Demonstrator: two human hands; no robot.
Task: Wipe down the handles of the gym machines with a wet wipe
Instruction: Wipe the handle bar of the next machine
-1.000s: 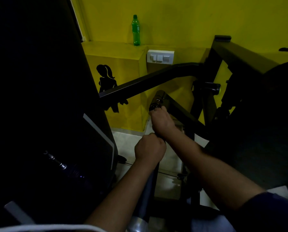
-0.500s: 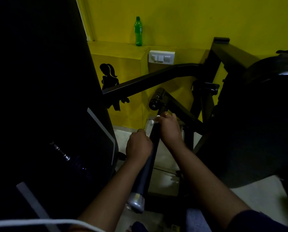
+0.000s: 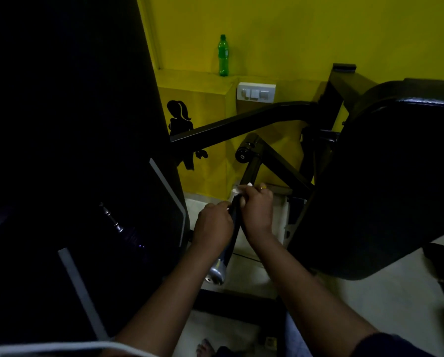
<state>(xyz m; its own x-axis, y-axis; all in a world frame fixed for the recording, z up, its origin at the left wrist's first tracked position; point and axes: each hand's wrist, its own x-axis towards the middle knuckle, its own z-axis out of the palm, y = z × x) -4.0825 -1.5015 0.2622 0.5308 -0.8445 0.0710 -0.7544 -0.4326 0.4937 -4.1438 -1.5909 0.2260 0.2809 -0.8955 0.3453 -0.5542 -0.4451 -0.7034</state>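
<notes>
- The yellow wall [image 3: 319, 34] fills the far side, with a ledge stepping out low on its left part.
- A dark machine panel [image 3: 61, 124] takes up the whole left side; little detail shows in the dim light.
- A black padded rest [image 3: 383, 189] bulks on the right, near the arms.
- A black frame bar [image 3: 241, 124] slants from the left panel up to the far right, crossing over the work area.
- The pale floor [image 3: 370, 305] shows at the near right and under the machine.
- The handle [image 3: 226, 256] is a dark bar in the middle, tilted from a far upper end down to a silver cap [image 3: 215, 274] at its near end.
- The left hand [image 3: 213, 225] sits on the left of the handle, fingers curled round its middle in a grip.
- The right hand [image 3: 257, 212] is just beside it on the right and slightly farther up the bar, fingers closed round the wet wipe and the bar together.
- The wet wipe [image 3: 237, 191] is a small white bunch pressed on the upper part of the handle, poking out at the right hand's fingertips.
- A green bottle [image 3: 223, 55] stands upright on the ledge.
- A white switch plate [image 3: 256, 92] is on the wall, right of and below the bottle.
- A black figure sticker [image 3: 181, 119] is on the ledge front, left of the switches.
- A ring [image 3: 263, 187] shows on a right finger.
</notes>
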